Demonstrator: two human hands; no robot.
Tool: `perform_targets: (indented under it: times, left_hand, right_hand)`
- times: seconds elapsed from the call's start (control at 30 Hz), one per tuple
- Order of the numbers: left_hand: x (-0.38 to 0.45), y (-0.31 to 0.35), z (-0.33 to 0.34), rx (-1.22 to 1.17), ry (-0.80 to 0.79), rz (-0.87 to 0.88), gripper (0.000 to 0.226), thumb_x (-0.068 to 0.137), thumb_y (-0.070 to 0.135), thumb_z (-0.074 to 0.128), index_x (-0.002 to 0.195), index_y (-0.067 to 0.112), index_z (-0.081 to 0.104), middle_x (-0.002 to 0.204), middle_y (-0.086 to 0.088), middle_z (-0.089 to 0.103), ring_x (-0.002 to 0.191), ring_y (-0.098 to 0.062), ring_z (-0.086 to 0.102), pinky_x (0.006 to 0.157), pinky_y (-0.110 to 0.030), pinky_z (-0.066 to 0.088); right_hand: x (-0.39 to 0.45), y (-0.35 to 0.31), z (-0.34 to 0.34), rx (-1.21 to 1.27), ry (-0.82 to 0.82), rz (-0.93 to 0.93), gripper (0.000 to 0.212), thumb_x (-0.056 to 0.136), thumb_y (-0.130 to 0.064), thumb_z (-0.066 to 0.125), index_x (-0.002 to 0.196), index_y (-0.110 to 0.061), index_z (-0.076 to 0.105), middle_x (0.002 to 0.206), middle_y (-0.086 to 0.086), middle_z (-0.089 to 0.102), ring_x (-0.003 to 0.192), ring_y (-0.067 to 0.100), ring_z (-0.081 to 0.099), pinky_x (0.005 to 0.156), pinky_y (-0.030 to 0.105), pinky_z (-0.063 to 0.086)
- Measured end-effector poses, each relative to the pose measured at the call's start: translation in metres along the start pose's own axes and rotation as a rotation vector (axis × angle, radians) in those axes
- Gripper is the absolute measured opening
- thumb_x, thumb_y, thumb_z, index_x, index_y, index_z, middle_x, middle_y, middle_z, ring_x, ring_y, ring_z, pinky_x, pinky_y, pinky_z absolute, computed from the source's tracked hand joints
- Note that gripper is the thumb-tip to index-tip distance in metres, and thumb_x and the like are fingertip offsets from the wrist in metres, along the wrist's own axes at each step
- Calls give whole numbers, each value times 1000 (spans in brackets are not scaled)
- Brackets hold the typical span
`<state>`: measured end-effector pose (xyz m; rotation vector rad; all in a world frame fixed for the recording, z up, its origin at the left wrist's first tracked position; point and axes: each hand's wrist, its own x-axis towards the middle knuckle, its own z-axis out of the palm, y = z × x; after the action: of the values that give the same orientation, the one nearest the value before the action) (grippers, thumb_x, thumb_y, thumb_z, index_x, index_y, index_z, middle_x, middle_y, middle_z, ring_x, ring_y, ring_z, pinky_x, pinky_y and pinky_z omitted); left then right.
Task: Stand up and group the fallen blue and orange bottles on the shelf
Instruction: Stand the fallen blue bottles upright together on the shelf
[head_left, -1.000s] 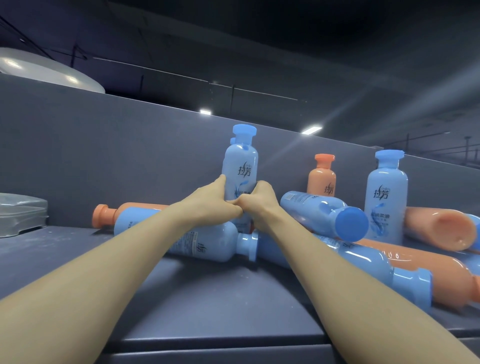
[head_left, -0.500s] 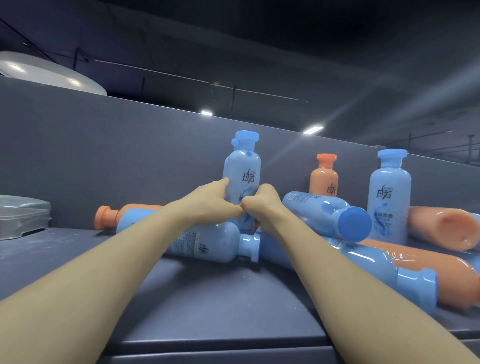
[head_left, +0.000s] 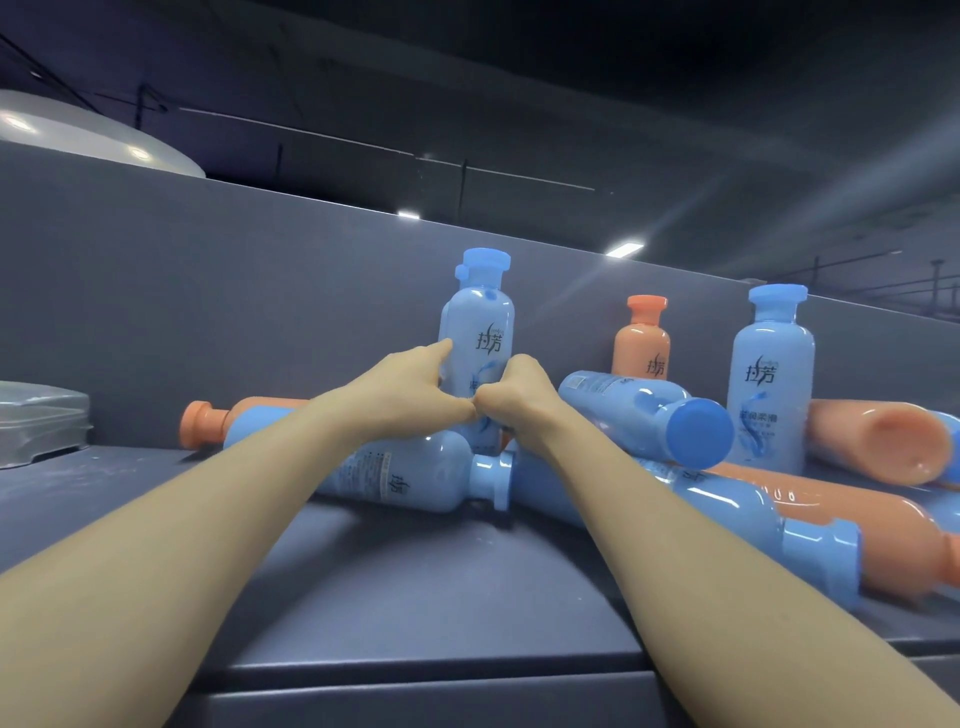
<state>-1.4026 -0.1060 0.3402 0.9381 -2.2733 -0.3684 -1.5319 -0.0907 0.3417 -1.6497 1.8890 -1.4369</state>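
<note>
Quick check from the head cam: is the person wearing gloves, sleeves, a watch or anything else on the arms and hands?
Nothing worn shows. The left hand and right hand are bare, without gloves or rings, and both forearms are uncovered to the frame edge: no sleeves, watch or bands.

The scene is dim and bluish. Two ceiling lights (head_left: 623, 248) glow far above the shelf's back panel (head_left: 208, 312), the right one throwing streaked flare. Glare spots sit on the glossy fallen bottles (head_left: 727, 499) at right. Soft shadows lie under the forearms. Straight edges bow toward the frame's borders; near forearms look slightly soft.
</note>
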Motion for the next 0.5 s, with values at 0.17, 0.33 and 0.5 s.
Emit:
perform_targets:
  times: [0.17, 0.33, 0.5]
  left_hand:
    - [-1, 0, -4, 137, -8, -3, 42, 82, 28, 57, 121, 15, 48, 111, -8, 61, 104, -24, 58, 82, -36, 47]
    - [-3, 0, -13, 283, -116, -38, 46, 76, 21, 53, 122, 11, 52, 111, -8, 68, 88, -23, 58, 80, -39, 51]
    - [-10, 1, -28, 331, -276, -119, 53, 76, 1, 51, 124, 23, 54, 121, 5, 60, 111, -18, 55, 78, -24, 46]
  right_hand:
    - [4, -4, -4, 14, 7, -17, 33, 70, -1, 69, 103, 1, 64, 92, 13, 64, 82, 30, 60, 55, 31, 46]
    - [2, -20, -7, -131, 284, -184, 48, 81, -15, 62, 123, -2, 43, 119, 13, 48, 107, 29, 51, 81, 34, 45]
    - [-8, -26, -14, -270, 427, -319, 51, 90, -20, 53, 137, -10, 35, 138, 11, 34, 128, 30, 28, 99, 34, 32]
